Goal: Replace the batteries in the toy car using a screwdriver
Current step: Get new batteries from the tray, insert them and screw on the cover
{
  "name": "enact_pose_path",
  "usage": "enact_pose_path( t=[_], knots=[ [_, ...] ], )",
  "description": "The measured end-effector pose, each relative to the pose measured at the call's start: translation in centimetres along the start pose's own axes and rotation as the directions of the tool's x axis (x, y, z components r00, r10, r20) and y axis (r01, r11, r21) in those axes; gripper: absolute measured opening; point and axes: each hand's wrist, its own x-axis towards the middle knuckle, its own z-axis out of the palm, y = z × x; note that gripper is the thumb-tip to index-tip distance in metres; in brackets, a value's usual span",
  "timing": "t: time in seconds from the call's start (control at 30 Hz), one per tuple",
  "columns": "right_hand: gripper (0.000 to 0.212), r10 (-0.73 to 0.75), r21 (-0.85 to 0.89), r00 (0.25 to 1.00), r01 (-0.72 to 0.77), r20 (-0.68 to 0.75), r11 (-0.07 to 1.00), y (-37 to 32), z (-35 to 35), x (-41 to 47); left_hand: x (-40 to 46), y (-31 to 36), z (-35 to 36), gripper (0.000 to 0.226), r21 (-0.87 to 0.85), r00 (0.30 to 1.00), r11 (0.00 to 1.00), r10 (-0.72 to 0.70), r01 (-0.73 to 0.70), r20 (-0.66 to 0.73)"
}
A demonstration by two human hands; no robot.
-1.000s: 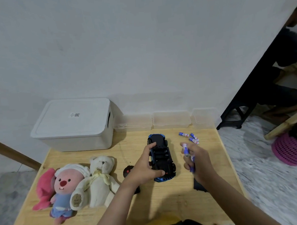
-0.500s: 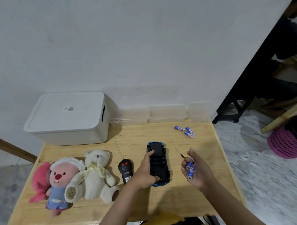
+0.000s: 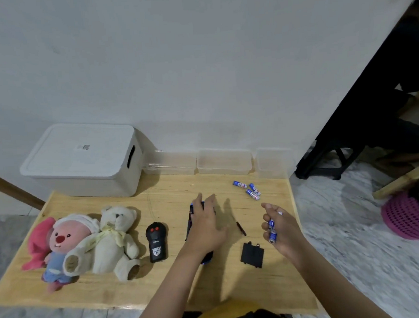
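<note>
The black and blue toy car (image 3: 189, 228) lies lengthwise in the middle of the wooden table (image 3: 185, 287), mostly hidden under my left hand (image 3: 205, 225), whose fingers are spread flat over it. To the right, my right hand (image 3: 280, 230) is held above the table and curled around a few blue batteries (image 3: 271, 229). Three more blue batteries (image 3: 249, 189) lie loose at the back right. A small black screwdriver (image 3: 240, 228) rests between my hands. In front of it lies the black battery cover (image 3: 252, 254).
A black remote control (image 3: 156, 241) lies left of the car. Two plush toys (image 3: 87, 243) lie at the left. A white lidded box (image 3: 83, 160) and clear containers (image 3: 224, 161) stand along the wall. The table's right edge is close to my right hand.
My left hand has shifted from gripping the car's side to lying spread over it. The right hand with the batteries has moved out to the right, uncovering the battery cover. The camera has tilted.
</note>
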Motion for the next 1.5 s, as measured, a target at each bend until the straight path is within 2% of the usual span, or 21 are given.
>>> enact_pose_path(
  t=[0.07, 0.23, 0.33, 0.43, 0.5, 0.6, 0.67, 0.77, 0.93, 0.97, 1.07, 1.13, 1.27, 1.5],
  knots=[
    [0.019, -0.08, -0.126, 0.997, 0.079, -0.003, 0.989, -0.8, -1.0, 0.6, 1.0, 1.6, 0.8, 0.076, -0.02, 0.999, 0.999, 0.041, -0.042, -0.024],
    [0.014, -0.222, -0.261, 0.975, 0.206, -0.033, 0.943, -3.6, -3.2, 3.0, 4.9, 5.2, 3.2, 0.065, -0.015, 0.988, 0.988, 0.151, -0.152, -0.034],
    [0.012, -0.363, -0.366, 0.931, 0.325, -0.038, 0.872, -5.4, -4.6, 5.3, 7.7, 7.2, 4.5, 0.06, -0.004, 0.98, 0.981, 0.192, -0.192, -0.046],
    [0.012, -0.567, -0.584, 0.824, 0.471, 0.022, 0.661, -7.3, -5.7, 8.1, 10.6, 8.8, 5.8, 0.061, 0.049, 0.97, 0.969, 0.242, -0.241, -0.018],
    [0.007, -0.598, -0.736, 0.797, 0.454, 0.083, 0.503, -8.3, -6.3, 10.0, 12.6, 9.4, 6.5, 0.065, 0.086, 0.963, 0.959, 0.269, -0.268, 0.007],
    [0.043, -0.549, -0.917, 0.811, 0.354, 0.203, 0.184, -9.6, -7.2, 12.5, 15.2, 10.1, 7.3, 0.071, 0.151, 0.96, 0.948, 0.276, -0.28, 0.045],
    [0.056, -0.47, -0.946, 0.832, 0.325, 0.296, -0.02, -10.2, -7.3, 13.8, 16.6, 10.3, 7.8, 0.073, 0.179, 0.956, 0.939, 0.286, -0.294, 0.071],
    [0.06, -0.381, -0.936, 0.855, 0.317, 0.353, -0.155, -10.6, -7.7, 15.7, 18.2, 10.1, 8.3, 0.072, 0.248, 0.937, 0.905, 0.321, -0.345, 0.134],
    [0.057, -0.417, -0.896, 0.795, 0.354, 0.439, -0.268, -9.8, -8.4, 17.7, 20.1, 9.2, 9.7, 0.062, 0.315, 0.908, 0.851, 0.397, -0.419, 0.134],
    [0.055, -0.447, -0.885, 0.765, 0.374, 0.463, -0.277, -9.7, -8.5, 18.1, 20.4, 9.0, 9.9, 0.059, 0.319, 0.906, 0.848, 0.404, -0.422, 0.127],
    [0.051, -0.589, -0.826, 0.584, 0.453, 0.559, -0.335, -9.4, -8.8, 18.7, 20.8, 8.4, 10.4, 0.054, 0.327, 0.896, 0.84, 0.44, -0.434, 0.058],
    [0.053, -0.621, -0.809, 0.525, 0.452, 0.582, -0.376, -9.2, -9.0, 19.3, 21.1, 8.0, 10.8, 0.053, 0.338, 0.875, 0.82, 0.484, -0.461, 0.02],
    [0.055, -0.636, -0.816, 0.518, 0.438, 0.572, -0.377, -9.0, -9.1, 19.9, 21.5, 7.1, 11.3, 0.053, 0.369, 0.83, 0.776, 0.558, -0.512, -0.023],
    [0.054, -0.665, -0.822, 0.509, 0.477, 0.547, -0.311, -8.5, -9.2, 20.3, 21.8, 6.6, 11.3, 0.046, 0.365, 0.82, 0.762, 0.572, -0.534, 0.005]
  ],
)
